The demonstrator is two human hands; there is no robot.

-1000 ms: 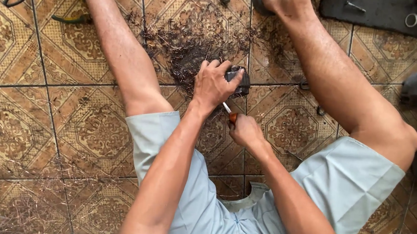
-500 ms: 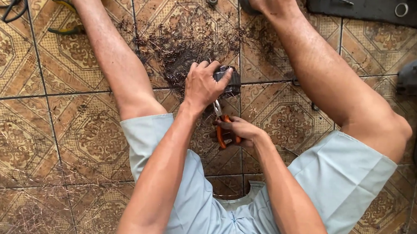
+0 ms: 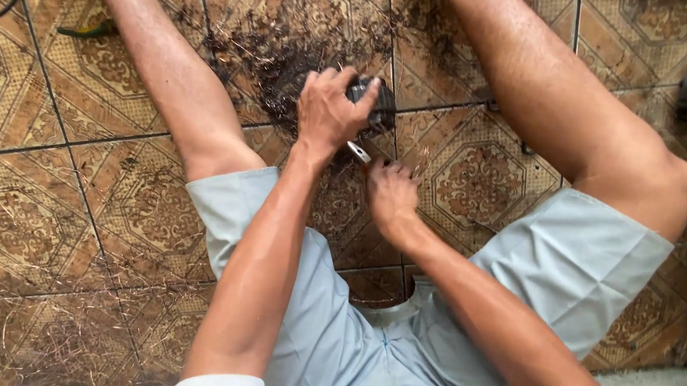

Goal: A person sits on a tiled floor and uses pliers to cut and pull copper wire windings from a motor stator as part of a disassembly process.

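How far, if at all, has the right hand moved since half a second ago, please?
Yes. The right hand has drawn up toward the dark part under the left hand; the tool's red handles no longer show.

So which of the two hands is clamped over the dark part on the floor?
The left hand: its fingers wrap the dark metal part. The right hand sits nearer the body, holding a small tool.

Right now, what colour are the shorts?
Pale grey-blue shorts, plain, seen in the head view.
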